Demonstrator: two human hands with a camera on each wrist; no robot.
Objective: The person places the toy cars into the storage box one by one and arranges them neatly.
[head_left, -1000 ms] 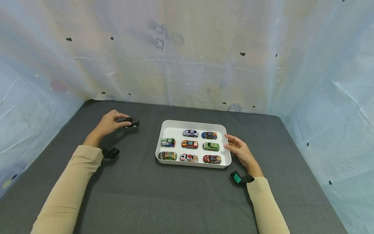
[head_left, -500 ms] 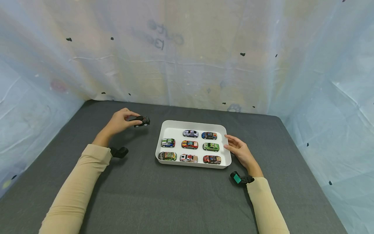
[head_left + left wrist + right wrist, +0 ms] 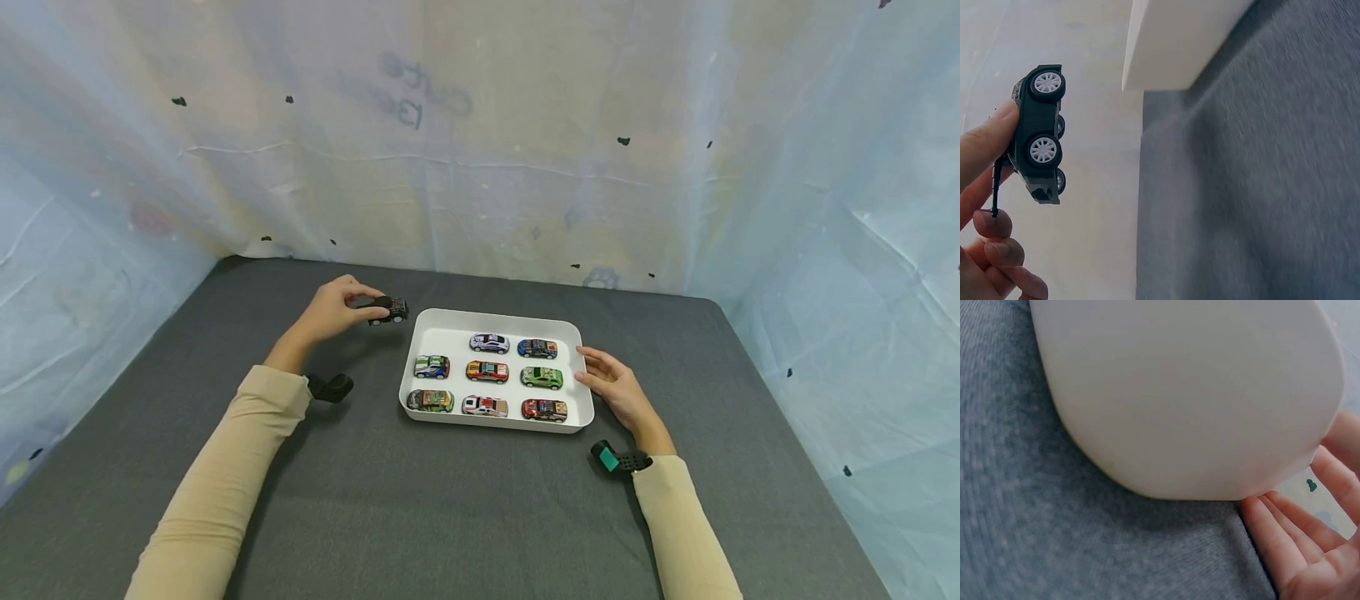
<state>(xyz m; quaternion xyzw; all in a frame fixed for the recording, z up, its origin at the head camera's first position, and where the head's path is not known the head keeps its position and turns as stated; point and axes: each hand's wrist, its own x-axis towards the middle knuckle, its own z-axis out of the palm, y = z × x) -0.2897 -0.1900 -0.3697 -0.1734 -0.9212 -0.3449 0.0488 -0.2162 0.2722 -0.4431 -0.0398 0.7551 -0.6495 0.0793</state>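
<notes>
My left hand (image 3: pixel 333 312) pinches a small black toy car (image 3: pixel 389 309) between thumb and fingers. It is held above the cloth, just left of the white tray (image 3: pixel 495 422). In the left wrist view the toy car (image 3: pixel 1040 131) shows its white-spoked wheels, and a thin dark part sticks out by the fingers. My right hand (image 3: pixel 618 392) holds the tray's right side. Its thumb and a finger reach the rim, while other fingertips (image 3: pixel 1260 509) touch the outer wall. Several colourful toy cars sit in rows inside, among them a red-yellow car (image 3: pixel 487 372) and a green car (image 3: pixel 542 377).
The tray's back left corner area holds no car. Dark grey cloth (image 3: pixel 450 517) covers the table. Pale sheeting (image 3: pixel 495 208) hangs behind it and along both sides. Each wrist wears a black strap, the right one (image 3: pixel 621 457) with a green patch.
My left hand has moved right with the black toy car, from the left part of the table to near the tray's left edge. The right hand and tray have stayed in place.
</notes>
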